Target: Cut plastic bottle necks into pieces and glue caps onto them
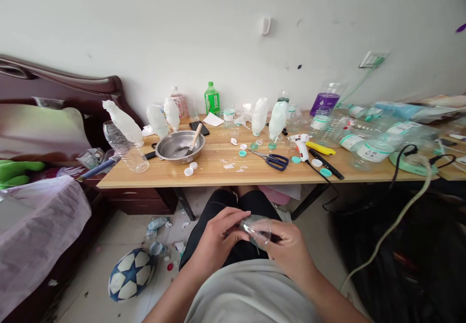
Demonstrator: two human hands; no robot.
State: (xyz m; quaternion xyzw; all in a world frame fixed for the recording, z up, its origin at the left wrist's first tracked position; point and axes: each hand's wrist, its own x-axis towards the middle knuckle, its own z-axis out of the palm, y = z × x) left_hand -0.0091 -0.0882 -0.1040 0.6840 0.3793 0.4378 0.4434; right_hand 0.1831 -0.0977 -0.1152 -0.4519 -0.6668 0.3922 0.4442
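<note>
Above my lap, between my two hands, is a clear plastic bottle piece (257, 229); its exact shape is partly covered by my fingers. My left hand (225, 233) grips its left side between thumb and fingers. From the right, my right hand (287, 243) holds it too, with some fingers seen through the plastic. On the table ahead lie blue-handled scissors (277, 161), a white hot glue gun (301, 145) and a yellow utility knife (320, 148). A metal bowl (171, 149) with a wooden-handled brush (194, 138) stands to the left.
Several paper-covered bottles (259, 116) stand along the wooden table (218, 177). Clear bottles (374, 153) crowd its right side. A cable (386, 230) hangs from the power strip (411, 163). A ball (131, 274) rests on the floor at left, beside a bed (43, 235).
</note>
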